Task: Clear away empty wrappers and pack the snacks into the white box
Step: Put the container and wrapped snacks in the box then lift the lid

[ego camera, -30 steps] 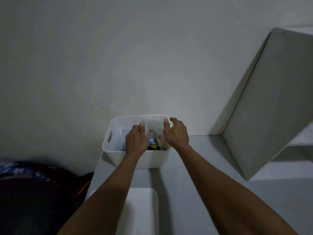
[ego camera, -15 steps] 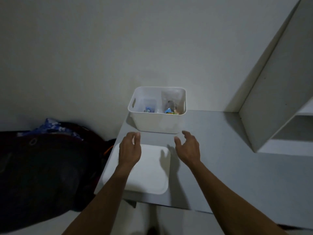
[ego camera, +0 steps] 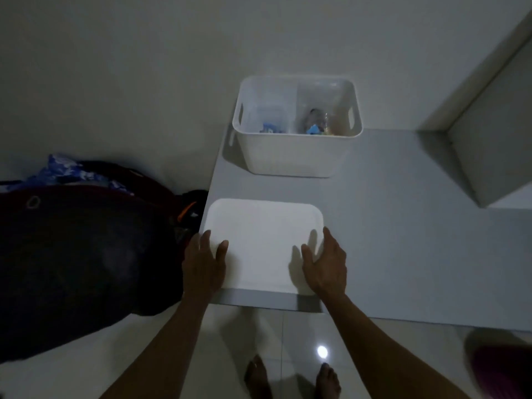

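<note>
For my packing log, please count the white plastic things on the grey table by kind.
White box: 1
White lid: 1
Total: 2
The snacks inside the box are too dim to count.

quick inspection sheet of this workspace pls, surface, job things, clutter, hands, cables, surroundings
surface: grey table, carrying the box and the lid.
job's things: white box at the table's far edge, open, with snacks and a clear bag inside; flat white lid lies near the front edge.
clutter: dark bag left of the table with blue patterned fabric on it.
hands: left hand at the lid's left edge, right hand at its right edge, fingers extended; firm grip cannot be told.
cables: nothing seen.
surroundings: plain wall, white shelf unit at right, glossy tiled floor, bare feet below.
</note>
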Motion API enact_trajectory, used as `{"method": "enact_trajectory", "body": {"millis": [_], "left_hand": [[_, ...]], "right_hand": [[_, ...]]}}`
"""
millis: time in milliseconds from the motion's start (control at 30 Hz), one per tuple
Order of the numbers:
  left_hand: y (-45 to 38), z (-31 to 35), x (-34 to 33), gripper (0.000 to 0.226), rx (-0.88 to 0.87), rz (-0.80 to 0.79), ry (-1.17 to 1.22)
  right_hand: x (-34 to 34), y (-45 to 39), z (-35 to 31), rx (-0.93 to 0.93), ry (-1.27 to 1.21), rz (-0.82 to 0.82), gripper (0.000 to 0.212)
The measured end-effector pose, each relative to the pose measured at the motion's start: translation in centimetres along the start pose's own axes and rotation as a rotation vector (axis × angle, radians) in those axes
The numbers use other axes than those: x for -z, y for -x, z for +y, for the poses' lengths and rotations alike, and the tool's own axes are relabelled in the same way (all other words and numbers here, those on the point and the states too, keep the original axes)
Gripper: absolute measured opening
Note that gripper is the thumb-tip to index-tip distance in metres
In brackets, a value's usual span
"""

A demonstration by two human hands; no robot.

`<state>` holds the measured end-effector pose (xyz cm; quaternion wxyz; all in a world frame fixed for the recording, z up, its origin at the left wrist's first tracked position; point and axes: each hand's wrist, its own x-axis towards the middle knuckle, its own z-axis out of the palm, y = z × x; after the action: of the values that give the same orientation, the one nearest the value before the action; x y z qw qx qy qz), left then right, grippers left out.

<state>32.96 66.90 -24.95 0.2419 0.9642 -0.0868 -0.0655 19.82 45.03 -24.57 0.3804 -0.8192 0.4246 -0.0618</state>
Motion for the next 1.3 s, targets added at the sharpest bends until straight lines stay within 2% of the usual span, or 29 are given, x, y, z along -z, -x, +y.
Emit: {"method": "enact_trajectory", "body": {"millis": [67, 267, 400, 667, 867, 1000, 1100, 1233, 1300], "left_hand": [[-1.2, -1.6, -1.0, 0.064, -0.025, -0.006, -0.073], [-3.1, -3.7, -2.5, 0.068, -0.1, -0.106, -0.095], [-2.4, -4.3, -2.9, 0.068, -0.063, -0.094, -0.039], [-1.8, -5.3, -2.1, 0.074, 0.028, -0.098, 0.024], [-0.4, -5.9, -1.3, 0.081, 0.105, -0.102, 0.072], [0.7, -5.1, 0.2, 0.084, 0.123, -0.091, 0.07], [0.8, -3.7, 2.3, 0.086, 0.123, -0.092, 0.089], [-0.3, -0.3, 6.1, 0.089, 0.007, 0.016, 0.205], [-1.4, 2.6, 8.9, 0.092, -0.008, 0.023, 0.24]], "right_hand": [[-1.7, -0.2, 0.5, -0.013, 0.05, 0.053, 0.076], [-5.1, -0.1, 1.6, 0.032, 0.129, 0.197, 0.072], [-5.3, -0.1, 1.4, 0.0, 0.105, 0.157, 0.076], [-5.1, -0.2, 0.3, -0.043, -0.082, 0.054, 0.069], [-3.3, -0.2, 0.2, -0.07, -0.249, -0.032, 0.07], [-1.9, 0.4, -0.7, -0.1, -0.308, -0.021, 0.069], [-0.2, 1.6, -2.2, -0.068, -0.271, 0.013, 0.065], [4.2, 2.5, -5.9, 0.035, -0.143, 0.006, 0.079], [7.5, 2.3, -8.6, 0.096, -0.107, 0.056, 0.082]]}}
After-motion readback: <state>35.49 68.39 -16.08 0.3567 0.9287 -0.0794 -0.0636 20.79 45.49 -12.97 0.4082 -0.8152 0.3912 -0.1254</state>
